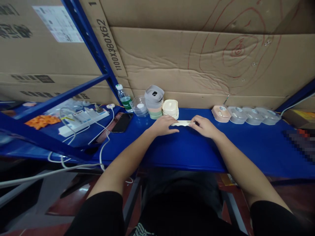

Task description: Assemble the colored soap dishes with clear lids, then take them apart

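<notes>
My left hand and right hand grasp opposite ends of a cream piece above the blue table.

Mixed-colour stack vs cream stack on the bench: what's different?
Colour: the mixed-colour stack shows grey, peach and green layers; the cream stack is cream throughout.
Height: the mixed-colour stack is clearly taller than the cream stack.
Top: the mixed-colour stack has a dark patch, the cream stack none.
Shared: both stand on the blue tabletop.
</notes>
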The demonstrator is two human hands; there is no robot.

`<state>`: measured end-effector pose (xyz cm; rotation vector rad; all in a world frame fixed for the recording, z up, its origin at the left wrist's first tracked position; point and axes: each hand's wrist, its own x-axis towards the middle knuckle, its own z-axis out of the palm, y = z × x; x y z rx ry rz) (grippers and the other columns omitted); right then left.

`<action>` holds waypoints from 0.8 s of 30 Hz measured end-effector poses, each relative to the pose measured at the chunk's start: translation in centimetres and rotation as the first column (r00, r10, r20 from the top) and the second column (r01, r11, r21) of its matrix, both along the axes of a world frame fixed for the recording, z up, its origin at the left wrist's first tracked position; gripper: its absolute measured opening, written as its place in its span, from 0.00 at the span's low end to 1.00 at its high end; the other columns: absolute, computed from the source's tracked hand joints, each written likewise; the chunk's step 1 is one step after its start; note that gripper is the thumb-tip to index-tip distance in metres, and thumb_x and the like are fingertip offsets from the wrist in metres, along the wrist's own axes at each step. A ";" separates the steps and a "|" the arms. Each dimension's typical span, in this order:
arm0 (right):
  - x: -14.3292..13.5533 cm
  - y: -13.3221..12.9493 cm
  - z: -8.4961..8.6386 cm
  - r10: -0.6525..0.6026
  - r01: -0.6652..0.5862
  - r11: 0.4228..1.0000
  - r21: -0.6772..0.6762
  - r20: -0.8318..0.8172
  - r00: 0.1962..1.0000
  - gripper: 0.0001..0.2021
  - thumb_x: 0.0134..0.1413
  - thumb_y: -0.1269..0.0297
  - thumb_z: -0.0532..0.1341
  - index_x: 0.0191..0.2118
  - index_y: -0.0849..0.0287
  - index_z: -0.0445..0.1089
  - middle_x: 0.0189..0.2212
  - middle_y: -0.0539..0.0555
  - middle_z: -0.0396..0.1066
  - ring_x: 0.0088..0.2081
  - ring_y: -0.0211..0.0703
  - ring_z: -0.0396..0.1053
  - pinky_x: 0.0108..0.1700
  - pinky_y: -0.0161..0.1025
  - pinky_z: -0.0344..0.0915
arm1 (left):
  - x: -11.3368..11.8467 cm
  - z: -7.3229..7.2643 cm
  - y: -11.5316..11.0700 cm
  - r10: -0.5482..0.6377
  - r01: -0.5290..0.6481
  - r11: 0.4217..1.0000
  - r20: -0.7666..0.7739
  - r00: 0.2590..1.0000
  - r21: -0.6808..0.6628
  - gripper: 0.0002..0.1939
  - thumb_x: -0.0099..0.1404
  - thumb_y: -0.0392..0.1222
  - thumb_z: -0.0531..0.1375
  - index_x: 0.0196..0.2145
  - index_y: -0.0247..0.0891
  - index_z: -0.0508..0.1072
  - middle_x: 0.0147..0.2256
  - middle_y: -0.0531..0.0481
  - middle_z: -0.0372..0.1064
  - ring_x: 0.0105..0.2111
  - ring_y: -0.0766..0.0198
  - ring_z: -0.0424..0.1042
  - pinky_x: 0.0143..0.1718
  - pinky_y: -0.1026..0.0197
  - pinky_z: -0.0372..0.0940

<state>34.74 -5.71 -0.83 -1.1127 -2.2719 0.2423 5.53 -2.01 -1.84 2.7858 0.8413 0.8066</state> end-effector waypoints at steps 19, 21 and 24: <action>-1.9 -0.2 -1.8 -0.050 0.050 0.999 -0.002 -0.064 0.997 0.38 0.66 0.46 0.62 0.75 0.49 0.54 0.59 0.61 0.74 0.40 0.53 0.79 0.46 0.55 0.78 | 2.7 -0.1 0.9 0.644 0.200 0.638 0.657 0.391 -0.744 0.24 0.66 0.47 0.68 0.46 0.43 0.55 0.27 0.56 0.75 0.24 0.59 0.81 0.21 0.66 0.70; -3.1 -0.8 -1.7 0.032 -0.032 0.999 -0.005 0.001 0.999 0.34 0.67 0.47 0.62 0.73 0.49 0.59 0.62 0.61 0.72 0.44 0.54 0.79 0.50 0.56 0.78 | 2.5 0.0 1.2 0.698 0.240 0.591 0.637 0.327 -0.770 0.23 0.67 0.46 0.68 0.46 0.43 0.55 0.31 0.53 0.77 0.27 0.59 0.82 0.22 0.66 0.71; -4.0 -1.1 -1.7 0.110 -0.107 0.993 -0.045 0.057 0.992 0.31 0.68 0.49 0.62 0.72 0.49 0.62 0.67 0.60 0.68 0.50 0.56 0.79 0.56 0.58 0.76 | 2.2 0.0 1.5 0.757 0.291 0.522 0.592 0.275 -0.802 0.24 0.68 0.47 0.69 0.44 0.43 0.55 0.35 0.52 0.77 0.31 0.57 0.84 0.23 0.67 0.70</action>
